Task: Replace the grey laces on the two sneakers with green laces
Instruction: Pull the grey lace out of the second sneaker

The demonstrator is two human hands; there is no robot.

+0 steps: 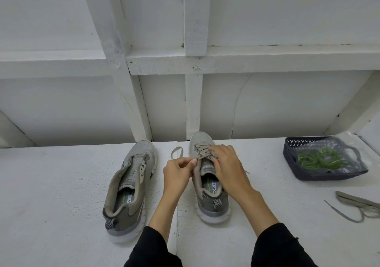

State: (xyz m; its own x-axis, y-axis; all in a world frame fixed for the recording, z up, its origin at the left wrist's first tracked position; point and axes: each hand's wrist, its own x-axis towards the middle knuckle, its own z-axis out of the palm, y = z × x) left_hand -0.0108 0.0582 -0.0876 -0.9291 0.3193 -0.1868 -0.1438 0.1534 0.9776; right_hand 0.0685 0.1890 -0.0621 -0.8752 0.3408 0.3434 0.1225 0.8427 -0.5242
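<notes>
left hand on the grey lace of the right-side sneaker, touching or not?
Touching. The head view shows the left hand pinching the grey lace between thumb and fingertips beside the sneaker.

The loose grey lace (357, 207) runs off the right edge; hands (224, 163) hide the right sneaker's tongue (207, 167).

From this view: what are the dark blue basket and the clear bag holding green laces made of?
Dark blue basket: looks like matte moulded plastic, judging by its perforated lattice walls. Clear bag: probably thin glossy plastic film, see-through with wrinkles and glare over the green laces.
</notes>
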